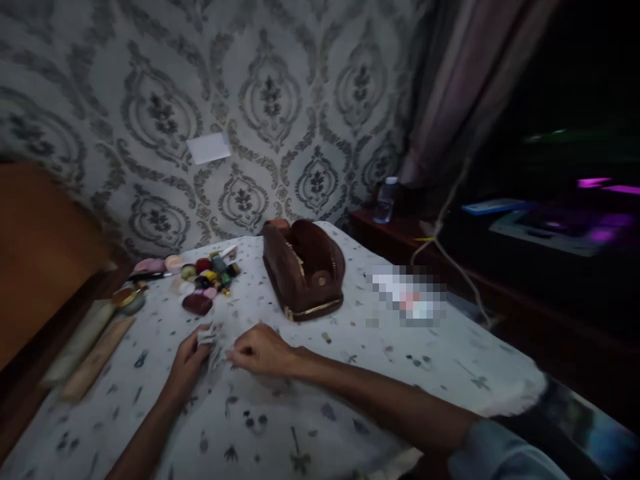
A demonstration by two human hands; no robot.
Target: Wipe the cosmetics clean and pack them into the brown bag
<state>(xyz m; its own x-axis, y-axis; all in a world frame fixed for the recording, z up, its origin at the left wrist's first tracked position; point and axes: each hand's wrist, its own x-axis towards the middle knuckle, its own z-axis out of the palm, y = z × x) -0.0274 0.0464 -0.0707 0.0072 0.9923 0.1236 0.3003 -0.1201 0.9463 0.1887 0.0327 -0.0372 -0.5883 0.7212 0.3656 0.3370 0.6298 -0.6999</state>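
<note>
Both hands are low over the white patterned cloth (280,427), left of the centre. My left hand (190,353) is closed on a small whitish, crumpled-looking piece (206,335), blurred at its edges. Close by on the right, my right hand (263,350) has its fingers curled and pinched at the edge of what seems to be thin see-through material between the hands. Behind my right hand stands a dark brown bag (305,270) with its top unzipped. A dark red pouch-like item (197,304) lies just beyond my left hand.
Several small colourful items (205,273) are heaped at the back left, beside a gold-rimmed round object (129,299). Two long rolls (97,357) lie on the left edge. A clear bottle (385,200) stands at the back right, near a hanging cord (463,273).
</note>
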